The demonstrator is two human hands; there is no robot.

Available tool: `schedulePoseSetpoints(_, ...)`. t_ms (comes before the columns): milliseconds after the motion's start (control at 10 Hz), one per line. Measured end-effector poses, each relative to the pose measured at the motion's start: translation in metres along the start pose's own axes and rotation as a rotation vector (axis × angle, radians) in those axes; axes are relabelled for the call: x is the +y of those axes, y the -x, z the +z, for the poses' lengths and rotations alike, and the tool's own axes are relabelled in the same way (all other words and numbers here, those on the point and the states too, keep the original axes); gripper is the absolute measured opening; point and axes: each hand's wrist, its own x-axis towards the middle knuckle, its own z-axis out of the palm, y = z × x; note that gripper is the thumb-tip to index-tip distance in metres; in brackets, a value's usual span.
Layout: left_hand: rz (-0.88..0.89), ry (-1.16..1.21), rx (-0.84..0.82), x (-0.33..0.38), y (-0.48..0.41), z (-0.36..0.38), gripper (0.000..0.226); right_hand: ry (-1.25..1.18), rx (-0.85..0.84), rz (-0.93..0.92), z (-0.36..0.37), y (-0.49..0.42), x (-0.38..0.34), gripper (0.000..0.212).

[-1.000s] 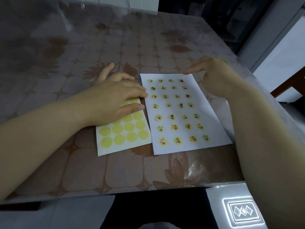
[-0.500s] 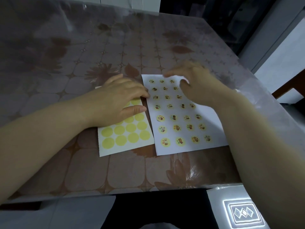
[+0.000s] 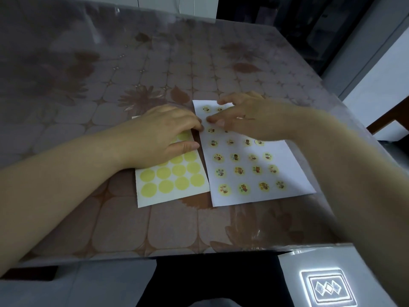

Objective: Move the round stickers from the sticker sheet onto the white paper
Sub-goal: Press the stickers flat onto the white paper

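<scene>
A sheet with rows of plain yellow round stickers (image 3: 174, 185) lies on the table, left of the white paper (image 3: 296, 173). The paper carries several small round picture stickers (image 3: 243, 188) in rows. My left hand (image 3: 161, 138) rests flat on the upper half of the yellow sheet, its fingertips at the sheet's right edge, touching the paper's left edge. My right hand (image 3: 250, 120) lies over the top of the paper and hides several stickers there. Its fingers point left, their tips on the paper close to my left fingertips. I see no sticker between the fingers.
Both sheets lie on a table (image 3: 155, 63) under a glossy brown floral cover. Its front edge (image 3: 155, 255) is near me and its right edge runs close to my right forearm. A lit white panel (image 3: 327, 289) sits below at the front right.
My right hand has moved left from the paper's top right corner across the upper rows, until its fingertips are near my left fingertips. My left hand has stayed on the yellow sheet.
</scene>
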Motion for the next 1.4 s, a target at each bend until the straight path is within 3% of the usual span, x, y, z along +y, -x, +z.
schedulePoseSetpoints(300, -0.003, 0.002, -0.013, 0.001, 0.001, 0.001, 0.068, -0.074, 0.166, -0.026, 0.023, 0.016, 0.026, 0.038)
schedulePoseSetpoints(500, -0.007, 0.013, -0.003, -0.001, 0.001, 0.004, 0.065, 0.139, 0.256, -0.054, 0.031, 0.017, 0.023, 0.058)
schedulePoseSetpoints(600, -0.004, 0.022, 0.016, 0.001, 0.002, 0.003, 0.068, -0.031, 0.355, 0.028, 0.029, 0.022, 0.035, 0.055)
schedulePoseSetpoints(700, 0.025, 0.021, 0.047, 0.005, 0.002, 0.004, 0.073, -0.049, 0.395, 0.062, 0.027, 0.026, 0.044, 0.052)
schedulePoseSetpoints(800, 0.023, 0.009, 0.026, 0.001, 0.002, 0.005, 0.086, -0.014, 0.342, 0.054, 0.029, 0.028, 0.040, 0.049)
schedulePoseSetpoints(1000, 0.016, -0.016, 0.048, 0.005, 0.002, 0.002, 0.072, 0.150, 0.283, 0.047, 0.026, 0.030, 0.031, 0.067)
schedulePoseSetpoints(1200, 0.009, -0.022, 0.038, 0.005, 0.002, 0.002, 0.069, 0.027, 0.428, 0.171, 0.026, 0.030, 0.049, 0.072)
schedulePoseSetpoints(1400, -0.039, -0.020, -0.018, 0.002, 0.003, 0.003, 0.070, 0.037, 0.339, 0.185, 0.025, 0.031, 0.044, 0.070)
